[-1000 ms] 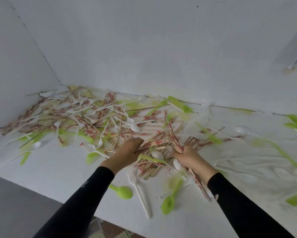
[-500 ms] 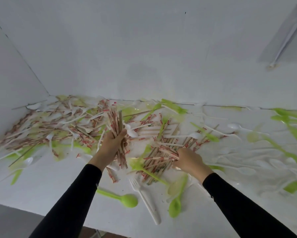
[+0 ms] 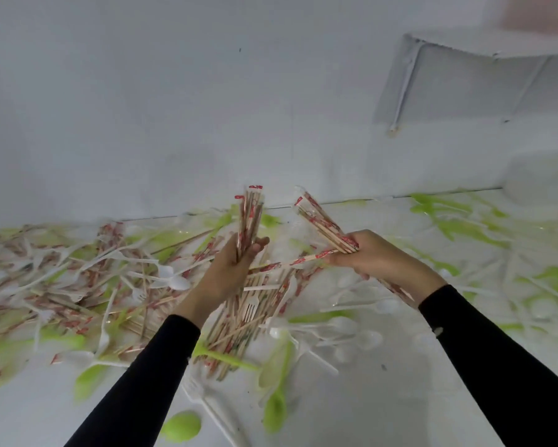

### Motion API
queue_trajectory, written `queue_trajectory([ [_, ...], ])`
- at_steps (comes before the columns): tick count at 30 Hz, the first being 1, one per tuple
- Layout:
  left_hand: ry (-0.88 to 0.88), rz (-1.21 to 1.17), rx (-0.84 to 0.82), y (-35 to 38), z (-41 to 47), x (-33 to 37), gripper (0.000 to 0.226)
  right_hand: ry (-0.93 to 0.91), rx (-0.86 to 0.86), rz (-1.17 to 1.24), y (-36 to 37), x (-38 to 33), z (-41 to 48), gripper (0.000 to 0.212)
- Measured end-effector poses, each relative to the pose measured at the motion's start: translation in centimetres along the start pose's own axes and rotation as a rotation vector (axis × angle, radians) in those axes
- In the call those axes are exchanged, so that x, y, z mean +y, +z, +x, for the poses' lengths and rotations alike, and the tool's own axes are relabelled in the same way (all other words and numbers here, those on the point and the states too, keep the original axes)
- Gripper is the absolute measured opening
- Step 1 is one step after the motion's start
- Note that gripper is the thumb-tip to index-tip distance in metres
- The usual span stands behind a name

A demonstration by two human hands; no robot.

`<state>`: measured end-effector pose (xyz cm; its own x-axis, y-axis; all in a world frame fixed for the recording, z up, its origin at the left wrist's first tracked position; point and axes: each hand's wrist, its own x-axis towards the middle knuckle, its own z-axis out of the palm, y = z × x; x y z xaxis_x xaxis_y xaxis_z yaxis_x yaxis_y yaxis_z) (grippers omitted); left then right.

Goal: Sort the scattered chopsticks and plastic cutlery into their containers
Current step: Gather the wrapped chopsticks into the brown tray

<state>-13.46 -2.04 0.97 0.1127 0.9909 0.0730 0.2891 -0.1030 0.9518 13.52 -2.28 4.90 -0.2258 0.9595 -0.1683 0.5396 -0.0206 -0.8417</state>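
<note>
Chopsticks [image 3: 250,217], two bundles, gripped in hands [image 3: 229,272] [image 3: 377,258]

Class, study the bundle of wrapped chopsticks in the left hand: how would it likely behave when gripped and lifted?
Probably stiff: the bundle stands straight above the left hand without drooping. Likely light, since one hand holds many sticks upright. The glossy wrappers may let single sticks slip; their tips sit at uneven heights.

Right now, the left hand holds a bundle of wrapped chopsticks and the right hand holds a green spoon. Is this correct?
Not quite. The left hand does hold a bundle of wrapped chopsticks, but the right hand holds a second chopstick bundle, not a green spoon. The head view shows it.
</note>
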Motion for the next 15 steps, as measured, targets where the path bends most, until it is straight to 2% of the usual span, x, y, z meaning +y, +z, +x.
queue_trajectory([
  [4,0.071,0.176,-0.269,5.7,1.6,2.8,0.017,-0.018,0.027,0.064,-4.5,0.7,-2.1,0.012],
  [6,0.072,0.139,-0.342,9.0,1.8,4.0,0.007,-0.007,0.091,0.139,-6.3,1.6,-2.9,0.017],
  [8,0.021,0.012,-0.38,12.9,2.3,4.9,0.01,0.026,0.198,0.31,-8.5,3.3,-3.9,0.026],
  [13,-0.136,-0.473,-0.406,23.7,4.1,9.0,0.025,0.04,0.392,0.678,-15.4,9.4,-7.2,0.031],
  [15,-0.163,-0.61,-0.469,29.0,4.7,11.4,0.029,0.021,0.453,0.784,-19.4,12.5,-9.1,0.033],
])
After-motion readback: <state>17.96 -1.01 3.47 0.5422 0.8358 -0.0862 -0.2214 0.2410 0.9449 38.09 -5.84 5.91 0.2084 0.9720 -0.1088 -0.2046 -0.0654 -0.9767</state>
